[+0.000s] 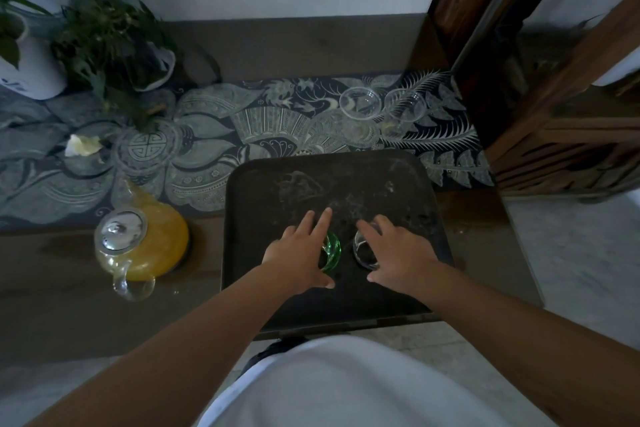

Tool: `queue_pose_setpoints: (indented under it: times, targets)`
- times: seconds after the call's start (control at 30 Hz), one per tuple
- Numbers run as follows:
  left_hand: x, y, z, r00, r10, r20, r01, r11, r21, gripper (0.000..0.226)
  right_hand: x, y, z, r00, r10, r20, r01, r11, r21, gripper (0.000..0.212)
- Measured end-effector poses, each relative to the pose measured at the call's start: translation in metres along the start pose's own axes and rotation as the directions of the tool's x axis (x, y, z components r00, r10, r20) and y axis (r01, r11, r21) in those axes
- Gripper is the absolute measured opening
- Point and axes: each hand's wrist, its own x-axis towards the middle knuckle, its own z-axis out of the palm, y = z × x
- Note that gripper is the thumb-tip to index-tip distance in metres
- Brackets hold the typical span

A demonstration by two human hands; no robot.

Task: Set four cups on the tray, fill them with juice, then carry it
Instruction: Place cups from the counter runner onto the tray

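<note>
A dark rectangular tray (398, 184) lies on the table in front of me. Two cups stand side by side near its middle: a green glass cup (331, 250) and a clear glass cup (363, 253). My left hand (298, 253) is spread over the green cup, fingers straight, with the cup between thumb and index finger. My right hand (401, 253) is spread the same way beside the clear cup. Two more clear cups (360, 102) (405, 107) stand on the patterned runner beyond the tray. A glass teapot (142, 246) of orange juice with a metal lid stands left of the tray.
The dark patterned runner (214, 135) crosses the wooden table. Potted plants (110, 42) and a white pot (31, 66) stand at the back left, with a white flower (81, 145) on the runner. Wooden furniture (554, 114) rises close on the right.
</note>
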Motion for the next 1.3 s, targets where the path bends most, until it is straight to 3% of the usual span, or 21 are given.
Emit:
queue_pose_setpoints:
  times: [0.13, 0.3, 0.77, 1.1, 1.3]
  targets:
    - [-0.001, -0.006, -0.002, 0.999, 0.032, -0.034, -0.031, 0.999, 0.033, 0.135, -0.006, 0.001, -0.001, 0.999, 0.030, 0.040, -0.033, 0.996, 0.085, 0.115]
    - [0.006, -0.023, -0.021, 0.993, 0.036, -0.114, -0.030, 0.998, 0.055, 0.123, -0.008, 0.005, -0.011, 0.996, 0.076, -0.047, -0.071, 0.992, 0.108, 0.113]
    - [0.084, -0.033, -0.117, 0.973, 0.123, -0.195, -0.092, 0.982, 0.164, 0.111, 0.054, 0.051, -0.087, 0.948, 0.297, -0.117, -0.283, 0.951, 0.126, 0.114]
    - [0.178, 0.018, -0.180, 0.968, 0.093, -0.233, -0.070, 0.992, 0.105, 0.116, 0.133, 0.122, -0.152, 0.944, 0.212, -0.253, -0.164, 0.966, 0.198, 0.101]
    - [0.228, 0.037, -0.191, 0.981, 0.072, -0.182, -0.059, 0.996, 0.071, 0.120, 0.182, 0.143, -0.172, 0.977, 0.123, -0.176, -0.088, 0.977, 0.195, 0.100]
